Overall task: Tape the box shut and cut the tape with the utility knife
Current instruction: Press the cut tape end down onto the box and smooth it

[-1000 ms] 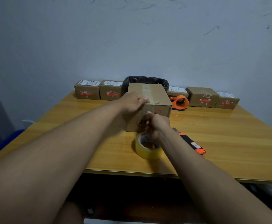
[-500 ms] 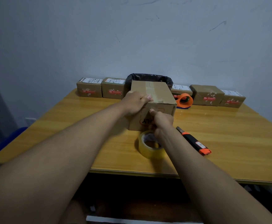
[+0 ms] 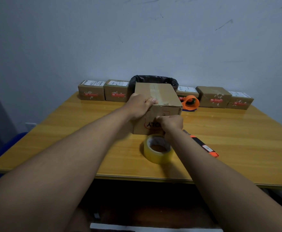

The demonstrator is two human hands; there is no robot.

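Box (image 3: 160, 97) sits mid-table (image 3: 237, 139), taped strip along its top. L hand (image 3: 141, 106) grips the near top edge, fingers curled over; R hand (image 3: 171, 123) pinched shut against the front face (on tape? can't tell). Tape roll (image 3: 157, 149) just in front; utility knife (image 3: 203, 146) lies right of it.

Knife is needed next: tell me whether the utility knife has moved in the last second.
No. The utility knife still lies just right of the tape roll, same gap and angle; only the camera shifted.
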